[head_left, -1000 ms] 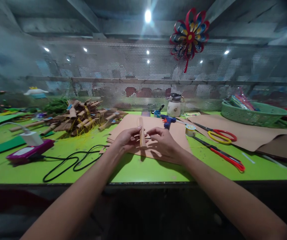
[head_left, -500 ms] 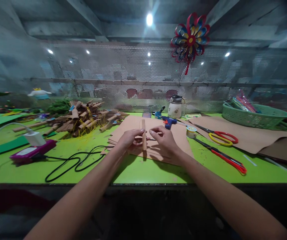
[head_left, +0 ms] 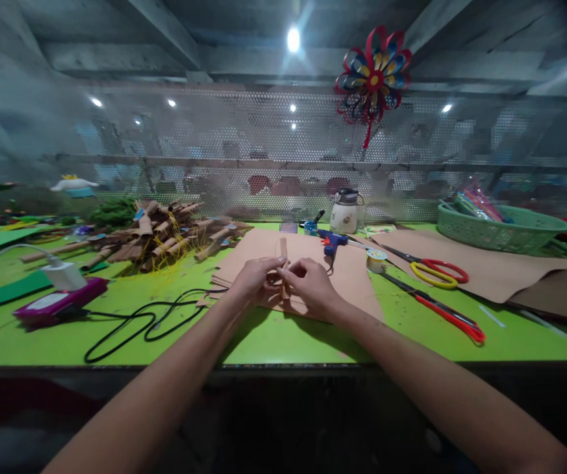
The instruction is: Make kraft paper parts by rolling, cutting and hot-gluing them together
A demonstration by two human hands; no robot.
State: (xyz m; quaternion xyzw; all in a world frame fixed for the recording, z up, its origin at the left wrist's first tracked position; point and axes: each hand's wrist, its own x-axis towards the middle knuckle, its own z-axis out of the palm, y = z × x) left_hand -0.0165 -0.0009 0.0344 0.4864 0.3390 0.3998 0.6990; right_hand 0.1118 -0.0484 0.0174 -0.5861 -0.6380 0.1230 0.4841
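Between my two hands a narrow brown paper roll [head_left: 284, 247] stands upright, its top showing above my fingers and its lower end below them. My left hand [head_left: 253, 280] is closed around it from the left. From the right, the thumb and fingers of my right hand [head_left: 311, 284] pinch at its middle. A thin loop, perhaps of thread, shows faintly by the roll's top. Under my hands lies a stack of brown paper sheets [head_left: 357, 286]. Just beyond my right hand rest a blue glue gun [head_left: 333, 242] and a small spool of thread [head_left: 375, 262].
Paper rolls with yellow thread [head_left: 167, 240] are heaped at left. A purple power strip [head_left: 60, 303] and black cable [head_left: 152, 324] lie nearer. Scissors [head_left: 438, 273], a red-handled cutting tool [head_left: 451, 321] and a green basket [head_left: 505, 230] are at right. A bottle [head_left: 345, 214] stands behind.
My right hand has moved left, from beside the brown paper roll onto it, and its fingers now pinch it. My left hand keeps its hold. The view has shifted slightly.
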